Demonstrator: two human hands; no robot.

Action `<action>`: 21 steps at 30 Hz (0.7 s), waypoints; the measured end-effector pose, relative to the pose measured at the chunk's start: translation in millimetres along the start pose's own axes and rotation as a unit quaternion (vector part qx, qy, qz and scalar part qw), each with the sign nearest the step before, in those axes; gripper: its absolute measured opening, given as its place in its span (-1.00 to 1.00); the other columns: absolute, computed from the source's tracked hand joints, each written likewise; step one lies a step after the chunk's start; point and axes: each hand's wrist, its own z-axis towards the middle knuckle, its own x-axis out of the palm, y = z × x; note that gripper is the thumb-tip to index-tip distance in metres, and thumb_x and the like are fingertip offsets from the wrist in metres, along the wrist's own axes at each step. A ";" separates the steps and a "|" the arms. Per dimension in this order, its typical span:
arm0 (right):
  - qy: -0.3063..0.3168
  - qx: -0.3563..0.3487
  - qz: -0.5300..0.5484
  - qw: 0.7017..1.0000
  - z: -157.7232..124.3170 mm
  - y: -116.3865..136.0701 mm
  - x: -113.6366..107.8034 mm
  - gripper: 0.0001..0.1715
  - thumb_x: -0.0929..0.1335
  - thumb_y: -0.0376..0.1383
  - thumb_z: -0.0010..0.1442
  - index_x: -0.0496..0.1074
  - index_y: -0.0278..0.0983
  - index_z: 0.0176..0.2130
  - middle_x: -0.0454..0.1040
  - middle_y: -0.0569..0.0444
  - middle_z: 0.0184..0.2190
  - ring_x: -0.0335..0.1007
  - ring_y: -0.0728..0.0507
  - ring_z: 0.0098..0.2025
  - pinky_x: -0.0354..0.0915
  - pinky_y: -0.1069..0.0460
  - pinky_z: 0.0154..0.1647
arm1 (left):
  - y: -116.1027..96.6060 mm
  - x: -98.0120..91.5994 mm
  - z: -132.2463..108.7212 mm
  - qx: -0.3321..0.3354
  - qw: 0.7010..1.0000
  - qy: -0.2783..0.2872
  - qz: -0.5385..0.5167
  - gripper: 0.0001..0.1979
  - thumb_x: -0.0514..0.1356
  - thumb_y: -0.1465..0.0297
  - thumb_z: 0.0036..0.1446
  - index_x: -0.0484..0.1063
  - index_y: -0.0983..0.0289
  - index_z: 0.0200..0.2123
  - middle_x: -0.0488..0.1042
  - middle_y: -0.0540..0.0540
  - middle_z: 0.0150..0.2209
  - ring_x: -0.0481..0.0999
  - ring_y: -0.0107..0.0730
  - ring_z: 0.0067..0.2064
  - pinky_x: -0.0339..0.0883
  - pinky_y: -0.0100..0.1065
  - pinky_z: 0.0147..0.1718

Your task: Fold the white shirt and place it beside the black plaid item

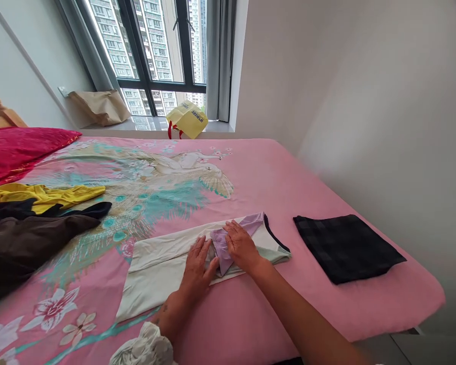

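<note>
A white shirt point(157, 271) with lilac and pale green sleeve parts and a dark neckband lies on the bed, its sides folded inward into a long strip. My left hand point(198, 268) rests flat on the middle of the shirt, fingers stretched out, beside the lilac sleeve. On the lilac cloth nearer the neckband lies my right hand point(242, 246), palm down with its fingers extended. Neither hand grips the fabric. To the right of the shirt sits a folded black checked cloth point(345, 248).
Brown and black garments point(34, 241) and a yellow garment point(61, 195) are piled at the left, near a red pillow point(26, 149). A pink patterned sheet point(266, 177) covers the bed. On the window sill stand a brown paper bag point(101, 107) and a yellow bag point(188, 119).
</note>
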 end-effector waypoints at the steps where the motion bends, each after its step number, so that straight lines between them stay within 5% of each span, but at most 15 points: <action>1: 0.017 -0.001 0.005 1.000 -0.3 5.2 5.6 -0.48 0.07 -0.27 0.29 0.29 -0.35 0.13 0.24 -0.05 0.18 -0.01 -0.13 0.28 -0.05 -0.10 0.29 | 9.4 -10.9 -8.6 -0.019 0.999 -0.030 0.008 -0.54 -0.02 0.25 0.22 0.17 0.22 0.17 0.15 0.22 0.25 0.06 -0.15 0.30 0.01 -0.01 0.21; 5: 0.091 0.025 -0.029 0.995 -9.8 9.6 38.0 -0.44 0.12 -0.23 0.27 0.18 -0.32 0.21 0.12 -0.02 0.26 -0.09 -0.20 0.31 -0.15 -0.20 0.31 | 59.3 -67.2 -48.8 -0.186 0.973 -0.097 0.097 -0.52 -0.04 0.20 0.19 0.22 0.31 0.11 0.25 0.31 0.17 0.17 -0.05 0.23 0.06 0.00 0.16; 10: 0.112 0.025 -0.095 0.989 -21.2 3.9 61.9 -0.39 0.10 -0.19 0.28 0.05 -0.26 0.28 -0.03 0.06 0.31 -0.22 -0.16 0.34 -0.28 -0.18 0.32 | 111.9 -123.6 -74.4 -0.452 0.890 0.041 0.040 -0.48 -0.06 0.08 0.12 0.34 0.37 -0.07 0.45 0.36 -0.09 0.38 0.09 0.03 0.18 0.00 -0.01; 15: 0.114 0.028 -0.136 0.984 -22.2 3.6 62.4 -0.39 0.05 -0.16 0.30 0.01 -0.24 0.29 -0.05 0.10 0.32 -0.24 -0.13 0.35 -0.30 -0.15 0.32 | 135.6 -129.2 -56.2 -0.499 0.863 0.066 -0.052 -0.55 0.15 -0.04 -0.11 0.35 0.26 -0.61 0.48 0.24 -0.51 0.50 0.14 -0.25 0.29 -0.13 -0.30; 21: 0.110 0.024 -0.139 0.984 -22.7 4.0 62.9 -0.39 0.05 -0.14 0.31 -0.01 -0.20 0.30 -0.06 0.12 0.32 -0.25 -0.12 0.35 -0.29 -0.14 0.32 | 126.8 -111.0 -43.7 -0.521 0.810 -0.014 -0.270 -0.76 0.15 0.18 -0.02 0.40 0.26 -0.43 0.48 0.07 -0.52 0.50 -0.19 -0.40 0.31 -0.33 -0.48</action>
